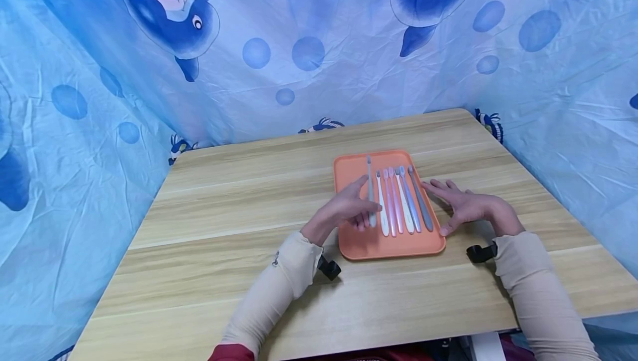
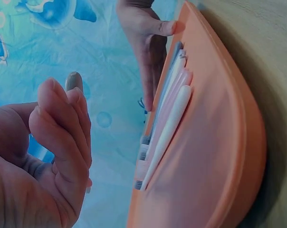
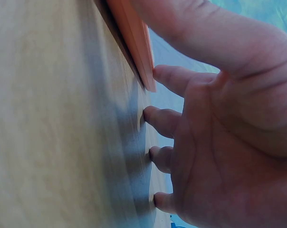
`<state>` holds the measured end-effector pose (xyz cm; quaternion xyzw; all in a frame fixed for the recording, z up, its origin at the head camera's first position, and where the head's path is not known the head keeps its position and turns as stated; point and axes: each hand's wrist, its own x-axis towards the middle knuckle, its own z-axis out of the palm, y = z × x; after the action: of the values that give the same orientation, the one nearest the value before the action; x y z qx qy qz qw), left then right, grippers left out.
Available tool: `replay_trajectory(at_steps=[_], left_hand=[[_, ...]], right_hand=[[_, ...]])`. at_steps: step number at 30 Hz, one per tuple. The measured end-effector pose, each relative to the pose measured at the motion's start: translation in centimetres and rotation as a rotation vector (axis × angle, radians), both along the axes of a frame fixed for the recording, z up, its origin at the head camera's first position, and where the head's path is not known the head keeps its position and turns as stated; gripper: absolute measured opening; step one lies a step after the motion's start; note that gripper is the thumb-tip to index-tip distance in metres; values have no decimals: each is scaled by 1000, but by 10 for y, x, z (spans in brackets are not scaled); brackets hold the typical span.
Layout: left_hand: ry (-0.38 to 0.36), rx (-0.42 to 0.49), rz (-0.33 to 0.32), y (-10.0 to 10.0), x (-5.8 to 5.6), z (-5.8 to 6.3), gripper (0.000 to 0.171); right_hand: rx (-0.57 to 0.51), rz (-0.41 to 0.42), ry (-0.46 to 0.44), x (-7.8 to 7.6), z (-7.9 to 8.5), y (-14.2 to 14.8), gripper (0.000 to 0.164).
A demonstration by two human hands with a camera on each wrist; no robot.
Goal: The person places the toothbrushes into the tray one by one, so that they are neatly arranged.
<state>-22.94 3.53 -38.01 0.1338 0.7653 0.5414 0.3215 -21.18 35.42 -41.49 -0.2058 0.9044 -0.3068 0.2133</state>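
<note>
My left hand [image 1: 353,206] pinches a grey-blue toothbrush [image 1: 370,184] over the left part of an orange tray [image 1: 359,247]. The left wrist view shows the rounded handle end of that toothbrush [image 2: 74,80] poking past my curled fingers, and the hand raised off the tray. Several more toothbrushes lie side by side on the tray, among them a white one [image 1: 382,211], a pink one [image 1: 396,206] and a dark grey-blue one [image 1: 422,206] at the right. At the tray's right rim, my right hand [image 1: 466,209] rests with fingers spread, thumb and index touching the edge.
The tray lies on a wood-grain table [image 1: 224,222], right of its middle. A blue dolphin-print curtain [image 1: 279,29] hangs behind and at both sides. Each wrist carries a black camera mount, such as the one on the left wrist [image 1: 329,268].
</note>
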Motion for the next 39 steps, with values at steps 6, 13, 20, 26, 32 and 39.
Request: replay_trajectory(at_steps=[6, 13, 20, 26, 32, 39], left_hand=[[-11, -2, 20, 7, -2, -5, 98], [-16, 3, 15, 12, -5, -12, 95], [-33, 6, 7, 14, -9, -21, 91], [-77, 10, -25, 13, -13, -28, 86], [-104, -29, -13, 12, -15, -32, 93], [-120, -44, 1, 14, -16, -34, 96]], right_hand=[[-3, 4, 5, 0, 0, -1, 125], [-6, -10, 5, 1, 1, 0, 125], [-14, -5, 9, 1, 0, 2, 125], [-5, -17, 1, 1, 0, 0, 125], [-3, -18, 3, 1, 0, -1, 125], [-5, -5, 9, 1, 0, -1, 124]])
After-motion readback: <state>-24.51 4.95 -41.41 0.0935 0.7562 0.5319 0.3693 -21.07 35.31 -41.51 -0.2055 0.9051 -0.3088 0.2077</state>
